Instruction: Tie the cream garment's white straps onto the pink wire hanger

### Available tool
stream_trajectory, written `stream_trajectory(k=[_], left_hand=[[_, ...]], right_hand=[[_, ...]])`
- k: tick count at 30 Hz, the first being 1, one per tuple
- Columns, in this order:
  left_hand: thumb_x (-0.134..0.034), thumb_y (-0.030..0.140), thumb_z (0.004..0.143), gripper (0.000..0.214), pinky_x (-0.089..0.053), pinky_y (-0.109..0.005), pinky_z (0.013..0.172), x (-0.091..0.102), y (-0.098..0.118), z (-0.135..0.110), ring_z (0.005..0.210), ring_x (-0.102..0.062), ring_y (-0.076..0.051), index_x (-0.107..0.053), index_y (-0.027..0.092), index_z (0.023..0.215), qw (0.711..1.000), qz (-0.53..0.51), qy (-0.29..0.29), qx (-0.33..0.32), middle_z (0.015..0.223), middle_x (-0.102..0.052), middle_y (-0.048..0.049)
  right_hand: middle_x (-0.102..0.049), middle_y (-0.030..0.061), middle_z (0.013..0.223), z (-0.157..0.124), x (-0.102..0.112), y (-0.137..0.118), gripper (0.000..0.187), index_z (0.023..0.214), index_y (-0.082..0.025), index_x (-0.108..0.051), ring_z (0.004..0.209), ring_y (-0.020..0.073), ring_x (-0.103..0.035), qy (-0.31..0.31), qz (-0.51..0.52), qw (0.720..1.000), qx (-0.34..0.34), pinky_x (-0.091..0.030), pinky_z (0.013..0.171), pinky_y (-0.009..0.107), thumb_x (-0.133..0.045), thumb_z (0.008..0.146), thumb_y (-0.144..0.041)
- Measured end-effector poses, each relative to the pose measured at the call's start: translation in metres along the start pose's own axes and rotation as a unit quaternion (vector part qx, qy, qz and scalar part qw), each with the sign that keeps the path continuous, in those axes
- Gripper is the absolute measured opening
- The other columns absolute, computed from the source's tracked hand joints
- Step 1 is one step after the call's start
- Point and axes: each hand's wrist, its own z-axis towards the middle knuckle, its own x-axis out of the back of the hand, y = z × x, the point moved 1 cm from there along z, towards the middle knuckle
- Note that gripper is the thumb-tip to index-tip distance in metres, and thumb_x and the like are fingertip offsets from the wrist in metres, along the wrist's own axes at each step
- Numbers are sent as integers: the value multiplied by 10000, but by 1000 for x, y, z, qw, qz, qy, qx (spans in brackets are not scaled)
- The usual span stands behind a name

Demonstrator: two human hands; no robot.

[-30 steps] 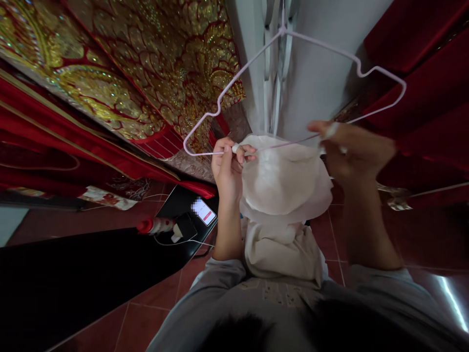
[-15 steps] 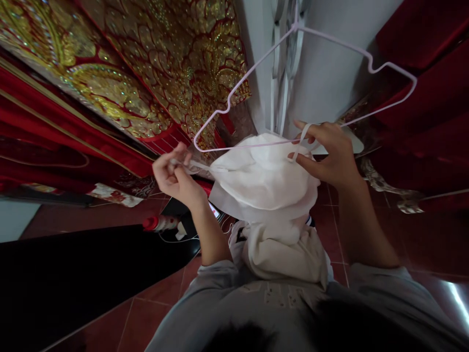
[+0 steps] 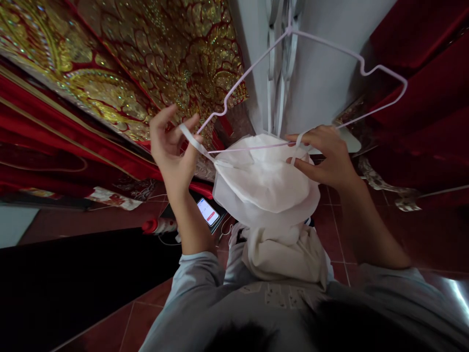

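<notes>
A white layered garment (image 3: 267, 181) with thin ribbon straps hangs in front of my body, below a pale pink wire hanger (image 3: 240, 88). My left hand (image 3: 172, 146) is hooked into the left strap (image 3: 194, 140), pulling it taut at the hanger's left end; its fingers are spread around the loop. The right strap (image 3: 298, 142) loops over the fingers of my right hand (image 3: 324, 154), with the thumb inside the loop. The hanger's lower bar runs behind these fingers, and part of it is hidden there.
Gold-sequinned red clothing (image 3: 176, 54) hangs at the left, and dark red cloth (image 3: 425, 98) at the right. A white metal stand (image 3: 276, 78) rises behind the hanger. Low on the left are a lit phone (image 3: 208, 211), a red-capped bottle (image 3: 157, 226) and a black surface (image 3: 73, 283).
My left hand has risen and drawn the left strap up to the hanger's left end. The hanger has shifted slightly left. The phone has come into fuller view; my right hand has barely moved.
</notes>
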Motion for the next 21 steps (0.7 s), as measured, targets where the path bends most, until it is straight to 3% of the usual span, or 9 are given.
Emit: stream_trajectory(k=[3,7,10,13,15,18,21], left_hand=[[-877,-54,754,541,-497,-429,1162,-12,-6,13,1370,-626,-325,-661,230,1160,996,23,-80,13,1302,-684,-28],[-915,39,754,449,-522,-408,1055,-23,-17,26,1229,-663,-304,-688,243,1082,988,95,-117,-19,1011,-720,-19],[-765,-2,891,233,-515,-374,1001,-30,-29,25,1030,-671,-222,-664,201,943,989,96,-59,-98,893,-685,-3],[-723,24,937,200,-532,-358,902,-35,-40,12,865,-655,-179,-646,207,919,981,76,-11,-180,875,-671,4],[-791,158,939,137,-535,-374,936,-36,-44,1,907,-665,-189,-682,219,995,975,94,-46,-197,953,-687,-7],[-767,394,978,209,-481,-435,1123,-32,-47,-10,1179,-644,-251,-719,235,1105,970,119,-84,-197,1162,-711,-39],[-791,498,935,394,-429,-451,1205,-26,-56,-17,1378,-563,-287,-672,255,1222,977,84,-31,-193,1380,-656,-47]], right_hand=[[-796,21,980,0,-8,-6,346,1152,-292,-742,866,233,-693,20,9,1000,16,-466,835,414,-686,934,-556],[-794,27,964,0,-15,-11,285,1088,-261,-745,841,225,-679,69,28,996,43,-442,809,404,-718,928,-496],[-797,27,971,0,-10,-7,309,1094,-280,-748,854,238,-685,43,24,999,22,-446,816,421,-698,930,-538],[-789,34,948,0,0,-1,344,1124,-307,-753,862,254,-686,5,1,1000,-16,-462,843,452,-686,925,-579],[-783,37,922,0,4,0,330,1124,-310,-757,850,254,-682,9,-14,1000,-26,-468,848,462,-688,927,-566],[-781,35,909,-1,4,-2,290,1120,-310,-758,833,245,-676,15,-22,999,-25,-472,847,460,-691,935,-523],[-792,36,968,-2,-3,-7,275,1111,-308,-755,858,250,-681,14,-15,1000,-21,-475,849,458,-695,932,-509]])
